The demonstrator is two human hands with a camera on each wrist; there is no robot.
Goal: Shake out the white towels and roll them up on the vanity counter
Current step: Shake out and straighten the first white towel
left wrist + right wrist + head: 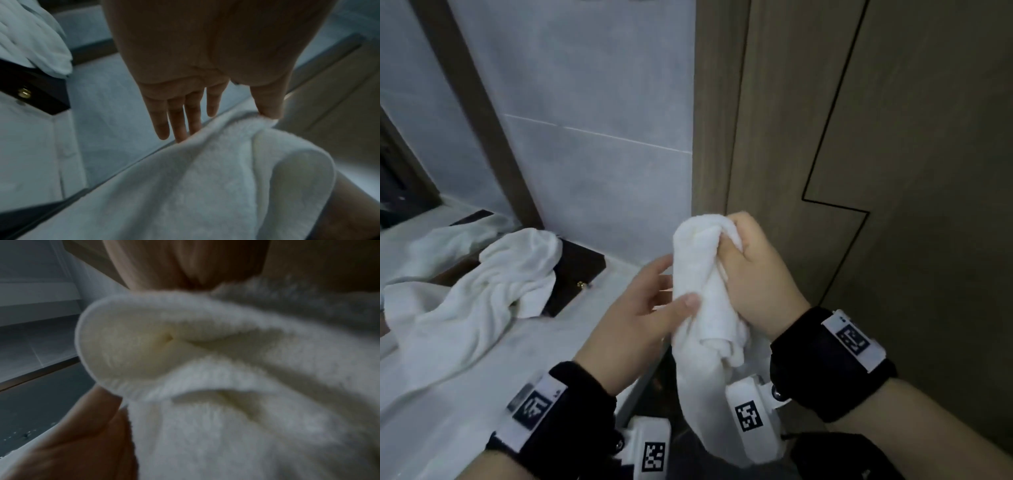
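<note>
Near the middle of the head view, the right hand (753, 274) is clenched around the top of a bunched white hand towel (705, 301), held up in the air in front of the wooden door panel (893, 171), its lower end hanging down between the wrists. The left hand (643, 308) meets the towel from the side: its thumb presses on the cloth and the fingers (180, 123) lie fairly straight along the far side, a light pinch more than a fist. A second white towel (472, 301) lies crumpled at the left of the frame, draped over a dark wooden box (575, 274) on the pale vanity surface (448, 404). No finished roll is in view, so the task looks to be at an early stage: the held towel still needs shaking out and rolling, and the other seems untouched. The only markings are black-and-white square codes on the wrist bands (854, 339); no readable words or brand show.
</note>
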